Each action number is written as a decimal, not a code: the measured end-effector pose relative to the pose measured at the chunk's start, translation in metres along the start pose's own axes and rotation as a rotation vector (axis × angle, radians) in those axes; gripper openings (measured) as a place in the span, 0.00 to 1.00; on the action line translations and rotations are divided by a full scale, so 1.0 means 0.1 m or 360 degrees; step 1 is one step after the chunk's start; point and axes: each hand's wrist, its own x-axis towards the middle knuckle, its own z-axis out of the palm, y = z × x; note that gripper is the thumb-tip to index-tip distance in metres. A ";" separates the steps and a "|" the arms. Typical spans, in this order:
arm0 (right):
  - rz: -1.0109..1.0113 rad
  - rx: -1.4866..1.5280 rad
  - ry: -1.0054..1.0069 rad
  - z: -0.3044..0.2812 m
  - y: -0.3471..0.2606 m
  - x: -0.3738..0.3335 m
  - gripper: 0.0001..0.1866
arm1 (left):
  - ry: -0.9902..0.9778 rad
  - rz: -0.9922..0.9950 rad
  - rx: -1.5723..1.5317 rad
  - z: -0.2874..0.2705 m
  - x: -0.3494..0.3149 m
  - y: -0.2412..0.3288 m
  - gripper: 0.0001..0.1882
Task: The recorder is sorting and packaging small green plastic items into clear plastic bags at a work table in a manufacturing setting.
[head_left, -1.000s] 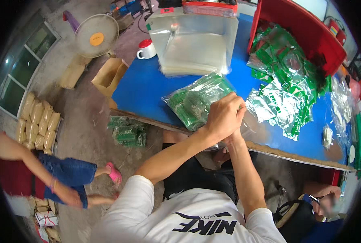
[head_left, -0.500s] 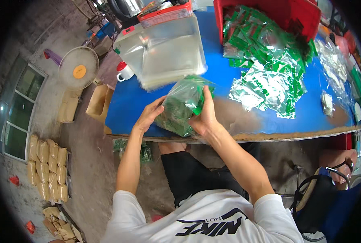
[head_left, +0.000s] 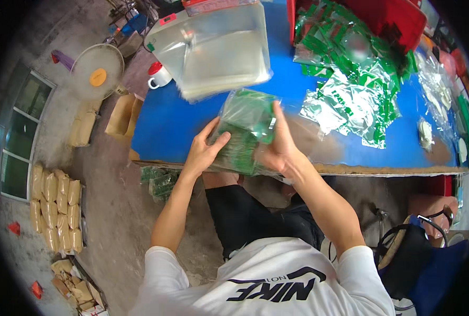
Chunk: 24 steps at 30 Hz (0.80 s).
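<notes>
A clear plastic bag (head_left: 245, 113) packed with green sachets is held between my hands at the table's near edge. My left hand (head_left: 205, 150) grips its left side, with the thumb lying over the front. Against the right side presses my right hand (head_left: 279, 142), its fingers pointing up along the bag and partly hidden. Just beyond lies a stack of flat clear plastic bags (head_left: 226, 58). To the right, loose green and silver sachets (head_left: 350, 95) spread in a pile out of a tipped red bin (head_left: 397, 26).
A white mug with a red lid (head_left: 159, 75) stands at the left of the blue table (head_left: 163, 126). Clear plastic wrapping (head_left: 434, 89) lies far right. Filled green packs (head_left: 160, 181) are on the floor below. A fan (head_left: 97, 76) and cardboard box (head_left: 122, 116) stand left.
The bag has turned more face-on and its sachets look squarer and flatter. My left hand has shifted right, its thumb now over the bag. The whole view has moved slightly.
</notes>
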 end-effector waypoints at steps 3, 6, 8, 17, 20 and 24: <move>0.0326 -0.0595 0.0263 0.10 -0.22 -0.03 0.46 | 0.0049 0.0057 0.0286 -0.01 -0.01 -0.01 0.40; 0.0291 -0.1123 0.0415 -0.42 -0.66 -0.18 0.39 | -0.0022 0.0050 0.0419 0.04 0.06 0.04 0.41; 0.0209 -0.1505 0.0558 -0.54 -0.71 -0.24 0.35 | -0.0057 0.0042 0.0472 -0.02 0.09 0.00 0.42; -0.0170 -0.1290 0.0917 -0.94 -0.83 -0.05 0.31 | -0.0413 0.0074 0.0266 0.02 0.60 -0.08 0.57; -0.0146 -0.1083 0.0858 -0.67 -0.80 -0.15 0.31 | -0.0375 -0.0046 0.0307 0.03 0.63 -0.13 0.52; -0.0271 -0.1448 0.0958 -0.77 -0.80 -0.16 0.24 | -0.0484 -0.0172 -0.0154 0.11 0.61 -0.06 0.51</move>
